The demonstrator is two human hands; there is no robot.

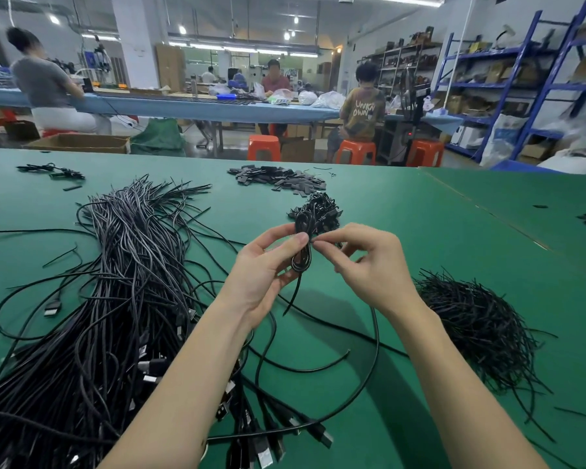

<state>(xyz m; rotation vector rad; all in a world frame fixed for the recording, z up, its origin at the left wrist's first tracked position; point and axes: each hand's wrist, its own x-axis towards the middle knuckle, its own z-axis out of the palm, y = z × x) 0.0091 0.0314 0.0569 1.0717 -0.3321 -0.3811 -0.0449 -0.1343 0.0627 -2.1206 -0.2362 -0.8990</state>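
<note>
Lying at far left, the cable pile (115,299) spreads across the green table (454,231). Left hand (264,275) grips the coiled cable (301,247), raised above the table's middle. Right hand (369,265) pinches the coiled cable at its upper part. Tie heap (481,326) rests on the table at right.

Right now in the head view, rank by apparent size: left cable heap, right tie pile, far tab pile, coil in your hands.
1. left cable heap, by far.
2. right tie pile.
3. far tab pile; distance shrinks it, so its rank against the ties is unsure.
4. coil.
</note>
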